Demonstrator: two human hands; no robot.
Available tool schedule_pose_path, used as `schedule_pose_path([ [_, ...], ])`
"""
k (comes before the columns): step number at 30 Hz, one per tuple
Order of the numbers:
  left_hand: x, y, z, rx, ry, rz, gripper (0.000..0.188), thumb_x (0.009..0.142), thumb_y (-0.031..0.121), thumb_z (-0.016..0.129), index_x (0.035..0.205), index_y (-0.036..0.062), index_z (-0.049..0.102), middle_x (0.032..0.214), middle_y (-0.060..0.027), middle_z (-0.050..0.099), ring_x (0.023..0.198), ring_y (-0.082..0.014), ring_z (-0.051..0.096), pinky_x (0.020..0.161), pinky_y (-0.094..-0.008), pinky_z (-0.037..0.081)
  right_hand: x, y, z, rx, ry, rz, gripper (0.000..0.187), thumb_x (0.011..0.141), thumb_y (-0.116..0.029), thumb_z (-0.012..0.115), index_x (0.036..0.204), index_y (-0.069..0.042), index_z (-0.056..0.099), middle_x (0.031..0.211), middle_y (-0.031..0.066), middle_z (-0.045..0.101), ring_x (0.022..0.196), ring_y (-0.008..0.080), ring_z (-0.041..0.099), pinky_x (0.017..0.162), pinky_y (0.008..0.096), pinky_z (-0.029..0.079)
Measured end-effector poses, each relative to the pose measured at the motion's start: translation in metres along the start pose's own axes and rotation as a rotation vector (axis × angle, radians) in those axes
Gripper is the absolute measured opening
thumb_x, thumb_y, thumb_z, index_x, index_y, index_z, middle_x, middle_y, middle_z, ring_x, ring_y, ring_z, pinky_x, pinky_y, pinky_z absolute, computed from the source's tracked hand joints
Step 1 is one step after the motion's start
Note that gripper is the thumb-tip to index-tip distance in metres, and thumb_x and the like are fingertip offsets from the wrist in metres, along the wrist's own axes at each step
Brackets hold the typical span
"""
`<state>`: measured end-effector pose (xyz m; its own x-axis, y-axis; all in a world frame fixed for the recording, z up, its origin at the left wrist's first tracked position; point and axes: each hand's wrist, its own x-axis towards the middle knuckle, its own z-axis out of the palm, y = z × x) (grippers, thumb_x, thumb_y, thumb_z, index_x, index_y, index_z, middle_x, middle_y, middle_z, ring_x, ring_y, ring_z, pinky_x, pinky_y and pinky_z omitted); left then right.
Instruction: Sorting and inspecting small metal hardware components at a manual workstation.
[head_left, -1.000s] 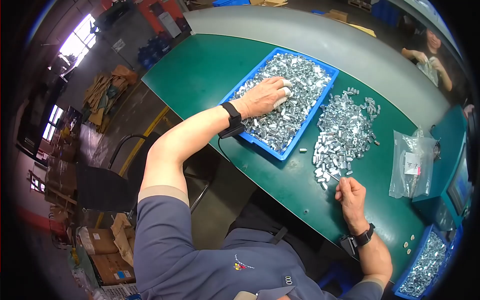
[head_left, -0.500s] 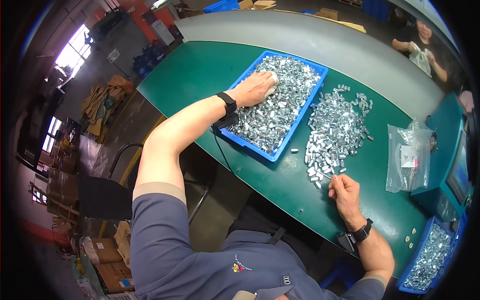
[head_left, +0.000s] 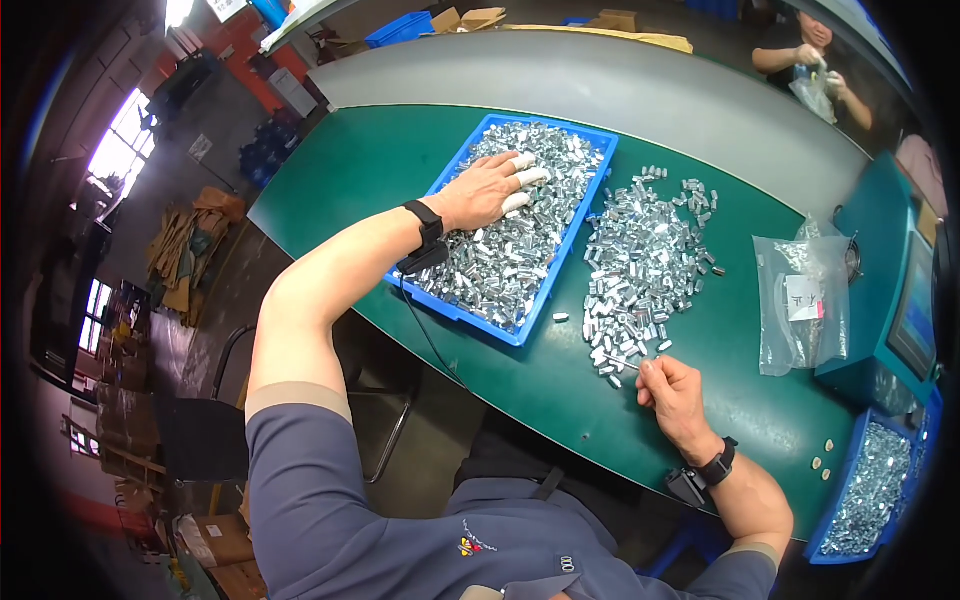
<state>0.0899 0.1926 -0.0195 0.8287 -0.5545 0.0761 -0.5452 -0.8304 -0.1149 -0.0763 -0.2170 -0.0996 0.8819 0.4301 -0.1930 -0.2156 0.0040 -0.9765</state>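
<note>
My left hand (head_left: pixel 488 192) rests on small silvery metal cylinders (head_left: pixel 490 285) that fill a blue tray (head_left: pixel 516 338). Its fingers are spread, and white covers sit on several fingertips. To the right of the tray, more of these cylinders lie in a loose pile (head_left: pixel 645 255) on the green table (head_left: pixel 530 395). At the near end of that pile, my right hand (head_left: pixel 677 397) pinches a thin metal rod (head_left: pixel 625 363) between thumb and finger. The rod points left toward the nearest cylinders; whether its tip enters one is too small to tell.
A clear plastic bag (head_left: pixel 775 330) with a label lies on the right, beside a teal machine (head_left: pixel 875 300) with a screen. Another blue tray (head_left: pixel 822 548) of metal pieces stands at the lower right. Beyond the grey partition (head_left: pixel 560 80) a person (head_left: pixel 790 60) handles a bag.
My left hand's fingers have gone from curled among the cylinders to spread flat over them. My right hand keeps the rod near the pile's end. The whole view has shifted slightly.
</note>
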Motion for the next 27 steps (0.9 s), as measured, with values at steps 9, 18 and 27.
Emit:
schedule_pose_path([
  [9,0.037,-0.032,0.011,-0.101,-0.01,-0.003,0.05,0.108,0.023,0.045,0.157,0.0151,0.041,0.164,-0.0189,0.033,0.151,-0.0409,0.03,0.124,-0.051,0.025,0.002,-0.002,-0.002,0.008,0.009,0.037,0.029,0.106,-0.02,0.062,0.084,-0.001,0.066,0.076,0.0006,0.065,0.065,0.0059,0.059,0.06,0.0231,0.048],
  [18,0.049,-0.062,0.024,0.143,-0.054,-0.09,0.058,0.107,0.028,0.05,0.162,0.023,0.033,0.165,-0.0192,0.032,0.152,-0.0401,0.03,0.12,-0.0589,0.031,0.004,0.005,0.005,0.036,-0.029,-0.05,0.033,0.107,-0.025,0.06,0.085,-0.002,0.065,0.075,0.0008,0.065,0.063,0.0059,0.057,0.057,0.0212,0.044],
  [27,-0.065,0.01,-0.005,-0.032,-0.039,-0.147,0.059,0.106,0.039,0.053,0.158,0.0132,0.04,0.162,-0.0239,0.034,0.15,-0.0421,0.031,0.122,-0.051,0.028,0.004,-0.001,0.0,0.005,-0.009,-0.089,0.032,0.107,-0.025,0.06,0.084,-0.004,0.065,0.069,-0.0003,0.063,0.061,0.0051,0.055,0.056,0.0208,0.042],
])
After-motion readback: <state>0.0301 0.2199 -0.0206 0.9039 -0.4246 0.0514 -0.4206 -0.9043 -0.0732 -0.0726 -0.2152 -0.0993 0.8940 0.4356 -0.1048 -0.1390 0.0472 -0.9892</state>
